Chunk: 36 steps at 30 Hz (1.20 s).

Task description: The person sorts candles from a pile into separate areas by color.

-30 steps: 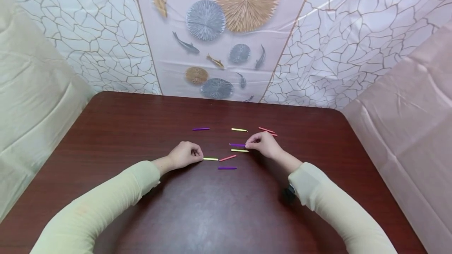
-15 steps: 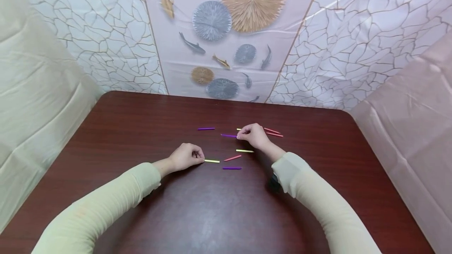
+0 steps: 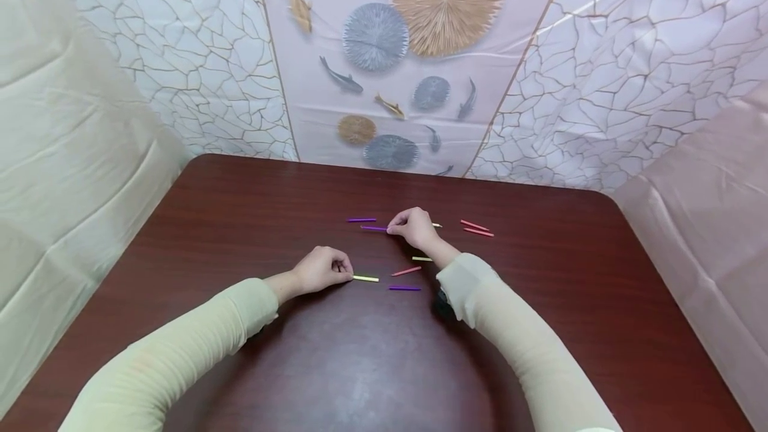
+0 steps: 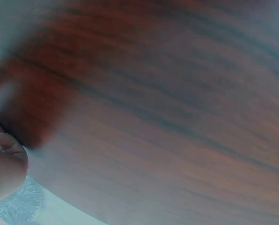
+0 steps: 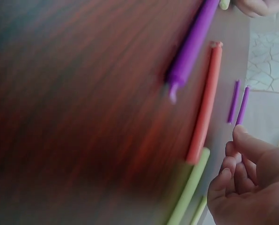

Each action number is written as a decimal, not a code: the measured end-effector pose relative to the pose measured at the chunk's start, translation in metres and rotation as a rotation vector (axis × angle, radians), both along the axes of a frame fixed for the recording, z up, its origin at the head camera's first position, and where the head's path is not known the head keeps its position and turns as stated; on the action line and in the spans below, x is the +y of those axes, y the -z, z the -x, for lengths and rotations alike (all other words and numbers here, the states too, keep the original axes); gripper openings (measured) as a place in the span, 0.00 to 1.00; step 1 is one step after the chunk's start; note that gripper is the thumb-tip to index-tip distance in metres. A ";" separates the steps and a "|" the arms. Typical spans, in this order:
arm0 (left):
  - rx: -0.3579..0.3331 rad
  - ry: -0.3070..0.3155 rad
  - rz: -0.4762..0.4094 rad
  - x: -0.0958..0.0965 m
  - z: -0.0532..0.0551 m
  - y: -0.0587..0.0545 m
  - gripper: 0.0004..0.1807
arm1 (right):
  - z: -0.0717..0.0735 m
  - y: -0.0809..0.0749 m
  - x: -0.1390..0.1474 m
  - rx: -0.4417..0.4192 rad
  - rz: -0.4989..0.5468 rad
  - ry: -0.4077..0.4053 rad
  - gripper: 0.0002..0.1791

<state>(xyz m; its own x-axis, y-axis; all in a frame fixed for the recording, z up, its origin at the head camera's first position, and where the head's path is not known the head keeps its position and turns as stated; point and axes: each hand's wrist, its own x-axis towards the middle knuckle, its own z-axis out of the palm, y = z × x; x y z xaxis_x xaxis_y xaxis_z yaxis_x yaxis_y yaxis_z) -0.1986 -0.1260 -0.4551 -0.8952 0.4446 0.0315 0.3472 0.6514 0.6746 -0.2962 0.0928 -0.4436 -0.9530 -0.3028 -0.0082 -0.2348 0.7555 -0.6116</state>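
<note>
In the head view my right hand (image 3: 414, 227) pinches one end of a thin purple candle (image 3: 374, 228), which points left. Just behind it lies another purple candle (image 3: 362, 220), nearly parallel. My left hand (image 3: 324, 269) pinches the left end of a yellow-green candle (image 3: 366, 279) low over the table. To the right of that one are a red candle (image 3: 406, 271) and a purple candle (image 3: 405, 288). The right wrist view shows the pinched purple candle (image 5: 243, 105) beyond the thumb. Only part of the left hand (image 4: 6, 161) appears in the left wrist view.
A yellow-green candle (image 3: 422, 259) is partly covered by the right forearm, another yellow-green candle (image 3: 437, 225) by the right hand. Two red candles (image 3: 478, 233) lie farther right on the brown table (image 3: 270, 199). Patterned cloth (image 3: 228, 85) hangs behind the table.
My right hand has carried the purple candle left and toward the back, beside the other purple one. The yellow-green candle in my left hand has drawn slightly away from the red one.
</note>
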 end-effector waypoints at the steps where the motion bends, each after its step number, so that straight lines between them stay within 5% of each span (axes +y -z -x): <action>1: -0.001 0.001 -0.005 -0.001 0.000 0.000 0.02 | 0.000 0.000 -0.003 -0.003 0.001 0.000 0.06; 21: -0.015 -0.006 -0.006 -0.006 0.002 0.002 0.02 | 0.007 0.004 -0.025 -0.035 -0.030 0.016 0.06; 36: -0.015 -0.004 0.008 -0.004 0.001 -0.002 0.02 | -0.011 -0.025 0.007 0.002 0.096 -0.011 0.09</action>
<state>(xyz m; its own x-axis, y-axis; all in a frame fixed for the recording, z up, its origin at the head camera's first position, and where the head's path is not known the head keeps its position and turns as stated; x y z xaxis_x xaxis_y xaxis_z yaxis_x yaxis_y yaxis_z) -0.1992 -0.1300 -0.4526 -0.8974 0.4410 0.0145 0.3344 0.6583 0.6744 -0.2850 0.0998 -0.4187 -0.9495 -0.3127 0.0234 -0.2443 0.6907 -0.6806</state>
